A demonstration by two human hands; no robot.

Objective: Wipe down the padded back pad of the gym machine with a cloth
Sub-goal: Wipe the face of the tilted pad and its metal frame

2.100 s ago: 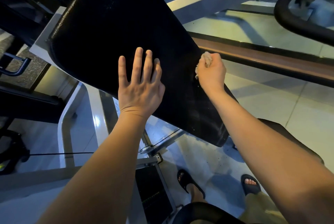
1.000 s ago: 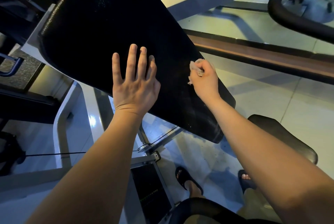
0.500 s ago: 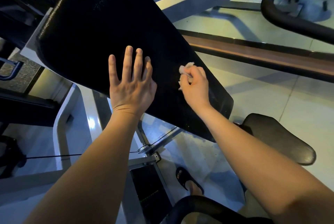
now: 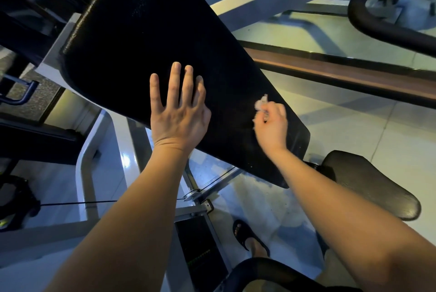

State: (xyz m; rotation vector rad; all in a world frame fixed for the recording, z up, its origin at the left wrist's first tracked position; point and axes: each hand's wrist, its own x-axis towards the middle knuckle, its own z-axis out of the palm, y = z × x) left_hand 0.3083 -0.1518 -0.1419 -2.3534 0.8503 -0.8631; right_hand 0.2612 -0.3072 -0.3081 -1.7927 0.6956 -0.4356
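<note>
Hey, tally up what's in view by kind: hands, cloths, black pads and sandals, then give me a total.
Hands: 2, the left hand flat on the back pad, the right hand gripping the cloth
Cloths: 1
Black pads: 2, the back pad and the seat pad
Sandals: 1, a black sandal
Total: 6

The pad (image 4: 146,32) lies open toward the upper left. The flat left hand (image 4: 179,114) blocks its middle, the right hand (image 4: 271,126) gripping a cloth (image 4: 260,103) its lower right; a seat (image 4: 368,185) seems close beneath.
</note>
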